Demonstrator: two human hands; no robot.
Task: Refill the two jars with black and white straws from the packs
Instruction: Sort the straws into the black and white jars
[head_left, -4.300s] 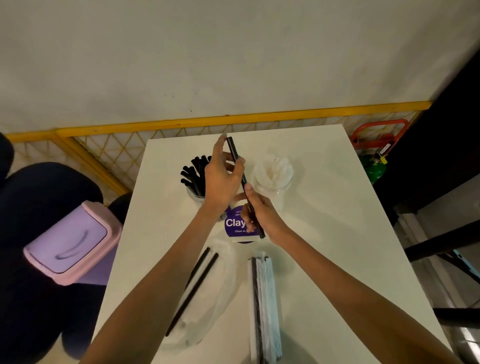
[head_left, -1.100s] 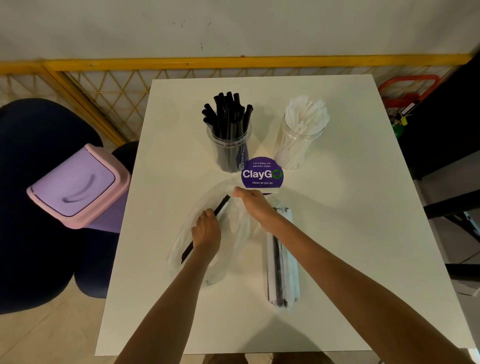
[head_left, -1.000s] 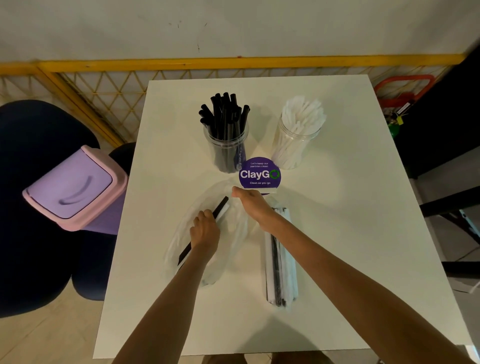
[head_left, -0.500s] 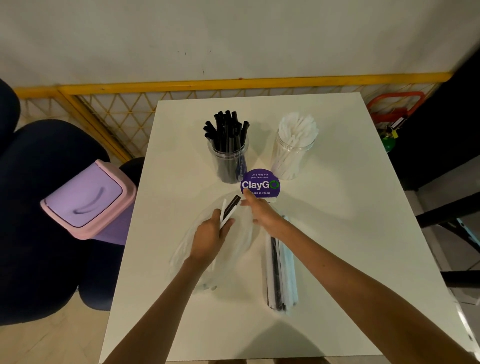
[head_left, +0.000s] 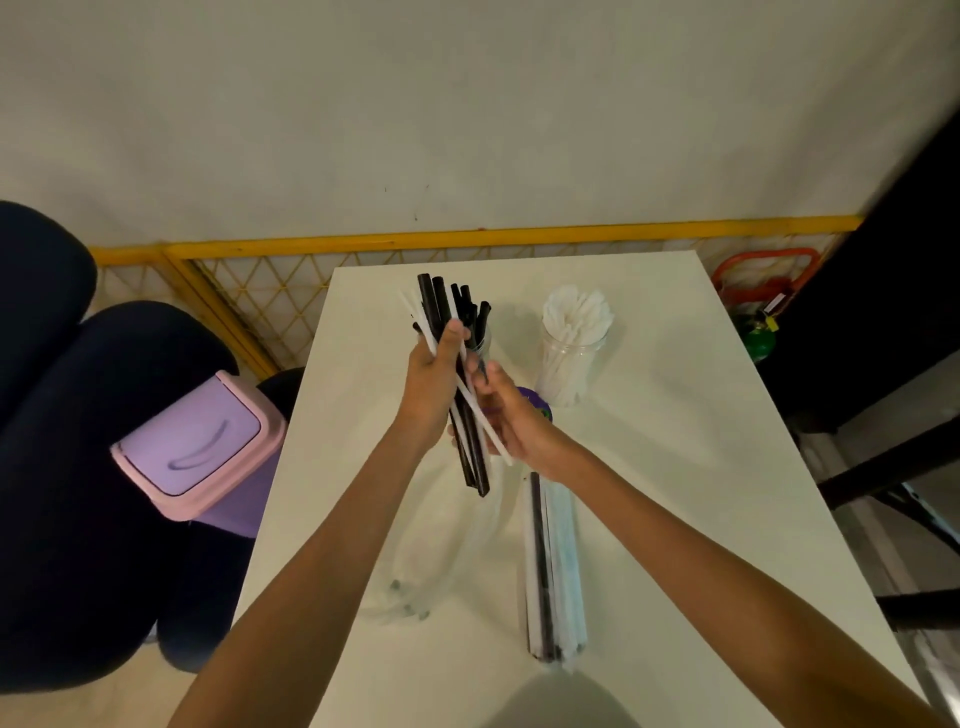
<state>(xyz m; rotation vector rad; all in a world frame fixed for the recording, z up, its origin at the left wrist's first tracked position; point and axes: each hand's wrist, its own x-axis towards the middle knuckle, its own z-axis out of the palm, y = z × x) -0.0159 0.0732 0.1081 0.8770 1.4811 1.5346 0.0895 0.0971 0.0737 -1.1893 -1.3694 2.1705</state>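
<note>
The left hand (head_left: 431, 384) grips a mixed bundle of black and thin white plastic straws (head_left: 470, 457), raised just in front of the clear jar of black straws (head_left: 482, 339). The right hand (head_left: 511, 421) pinches the bundle's lower part. Sorting seems in hand: next, separate the colours, dropping the black straws into that jar and the white into the clear jar of white straws (head_left: 571, 364) to its right.

A white table (head_left: 675, 467) is standing against a yellow mesh railing (head_left: 467, 240). A lilac bin with a pink rim (head_left: 192, 441) is sitting just beside its left edge, among dark blue chairs (head_left: 78, 467). An orange frame (head_left: 763, 265) and a green object (head_left: 759, 343) are lying past its far right corner.
</note>
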